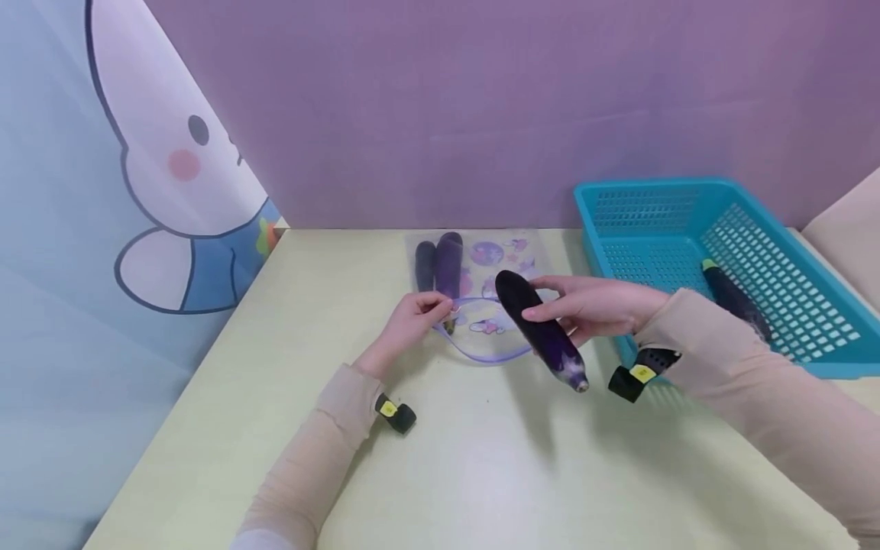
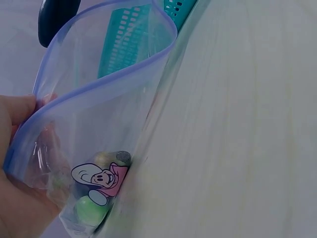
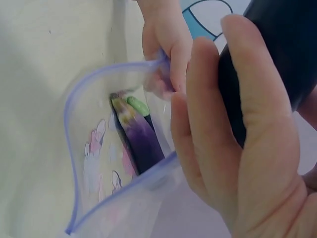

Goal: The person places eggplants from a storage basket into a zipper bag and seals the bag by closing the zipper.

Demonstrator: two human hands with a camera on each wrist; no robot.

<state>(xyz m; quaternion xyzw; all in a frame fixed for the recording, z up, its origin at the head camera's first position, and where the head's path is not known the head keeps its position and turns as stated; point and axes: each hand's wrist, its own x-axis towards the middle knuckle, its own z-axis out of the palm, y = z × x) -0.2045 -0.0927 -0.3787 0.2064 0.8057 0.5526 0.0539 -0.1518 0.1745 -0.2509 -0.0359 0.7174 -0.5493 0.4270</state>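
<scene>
Nearest you, your beige left sleeve (image 1: 309,462) slants up to your left hand (image 1: 411,317), its fingers pinching the clear zip bag (image 1: 488,253) at the left of its lavender rim (image 2: 99,87). Two eggplants (image 1: 449,263) lie side by side inside, along the bag's left, pointing away from you. Outside the bag, by the right of its mouth and raised above the table (image 1: 467,458), is the held eggplant (image 1: 545,338): blunt end away and leftward, stem end toward you and rightward, its long axis oblique to the mouth, which gapes your way. It looks near-black, with purple paling to whitish at the stem. Your right hand (image 1: 594,305), much the nearer, grips its middle, fingers and thumb clamped around it. Rightmost, the turquoise basket (image 1: 646,208) holds another eggplant (image 1: 736,298), tipped green.
</scene>
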